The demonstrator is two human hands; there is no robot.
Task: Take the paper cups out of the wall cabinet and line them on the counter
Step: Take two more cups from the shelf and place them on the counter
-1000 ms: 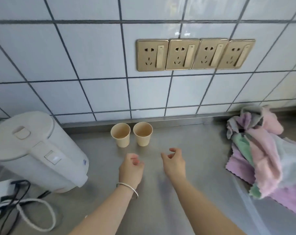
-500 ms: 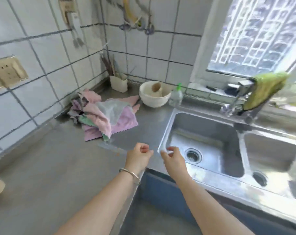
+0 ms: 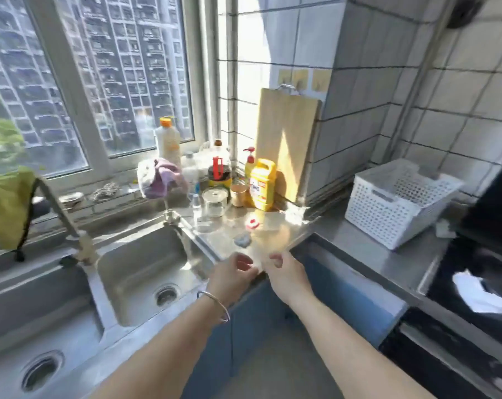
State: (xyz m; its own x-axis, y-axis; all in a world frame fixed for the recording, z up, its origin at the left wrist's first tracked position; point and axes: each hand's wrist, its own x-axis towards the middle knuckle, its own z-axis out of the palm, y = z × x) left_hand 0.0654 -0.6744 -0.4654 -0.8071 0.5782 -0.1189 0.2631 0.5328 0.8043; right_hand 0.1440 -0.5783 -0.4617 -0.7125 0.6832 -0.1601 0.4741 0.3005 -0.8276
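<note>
We hold our left hand [image 3: 234, 273] and right hand [image 3: 287, 273] empty over the counter [image 3: 275, 234] edge, fingers loosely curled, gripping nothing. One paper cup [image 3: 238, 194] stands near the window corner, just beside the yellow bottle [image 3: 261, 184]. Bare steel lies between it and us.

No legible text anywhere.

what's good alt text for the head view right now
Two empty hands, left and right, hover over a steel counter corner beside a sink; bottles, a cutting board and a white basket sit behind.
</note>
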